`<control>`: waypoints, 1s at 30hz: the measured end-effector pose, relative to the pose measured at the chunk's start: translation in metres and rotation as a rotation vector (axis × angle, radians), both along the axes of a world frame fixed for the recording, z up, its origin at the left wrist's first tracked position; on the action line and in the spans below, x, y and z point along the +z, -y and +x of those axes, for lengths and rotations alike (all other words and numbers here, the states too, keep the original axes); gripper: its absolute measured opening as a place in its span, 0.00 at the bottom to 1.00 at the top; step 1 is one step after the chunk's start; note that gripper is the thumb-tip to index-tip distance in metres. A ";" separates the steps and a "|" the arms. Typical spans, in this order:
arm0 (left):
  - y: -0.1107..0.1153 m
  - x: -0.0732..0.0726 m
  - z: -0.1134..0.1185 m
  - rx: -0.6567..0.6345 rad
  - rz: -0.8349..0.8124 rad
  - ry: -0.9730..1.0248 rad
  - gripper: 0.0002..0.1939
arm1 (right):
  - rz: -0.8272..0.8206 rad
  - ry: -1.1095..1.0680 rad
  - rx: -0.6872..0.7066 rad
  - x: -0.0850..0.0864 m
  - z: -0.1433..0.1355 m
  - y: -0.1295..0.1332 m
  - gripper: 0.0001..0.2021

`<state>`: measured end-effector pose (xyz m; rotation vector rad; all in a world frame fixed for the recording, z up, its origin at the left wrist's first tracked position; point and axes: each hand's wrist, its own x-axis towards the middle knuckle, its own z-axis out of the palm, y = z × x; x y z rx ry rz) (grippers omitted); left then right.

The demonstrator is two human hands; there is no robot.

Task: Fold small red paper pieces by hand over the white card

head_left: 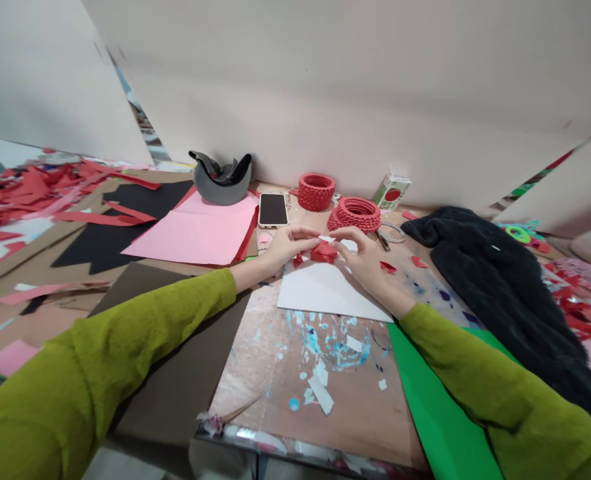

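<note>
Above the white board (325, 295), your left hand (290, 248) and right hand (364, 261) pinch folded red paper (324, 252) between narrowed fingers.
Uneven pressure could crease or tear it; beyond, a careless reach might knock the nearer red ring (360, 221).

1 head-worn view, forward and down

Red paper (324, 252), white board (328, 290)
</note>
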<state>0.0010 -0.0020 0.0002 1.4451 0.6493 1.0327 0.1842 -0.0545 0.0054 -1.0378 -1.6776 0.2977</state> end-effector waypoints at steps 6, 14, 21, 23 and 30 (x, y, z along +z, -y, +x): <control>0.002 0.002 -0.001 -0.016 -0.003 -0.023 0.18 | 0.056 0.060 0.103 0.002 -0.002 0.003 0.03; 0.002 0.003 -0.001 -0.029 0.029 -0.052 0.16 | 0.037 0.121 0.061 0.002 -0.001 0.004 0.06; 0.003 0.000 -0.001 -0.045 0.038 -0.031 0.18 | -0.101 0.029 0.060 -0.001 0.001 -0.001 0.02; 0.004 0.000 0.000 -0.073 0.049 -0.006 0.18 | -0.118 -0.028 0.079 -0.003 0.002 -0.003 0.05; 0.007 0.002 0.002 -0.134 0.062 0.019 0.20 | -0.168 -0.145 0.156 -0.008 0.006 -0.009 0.16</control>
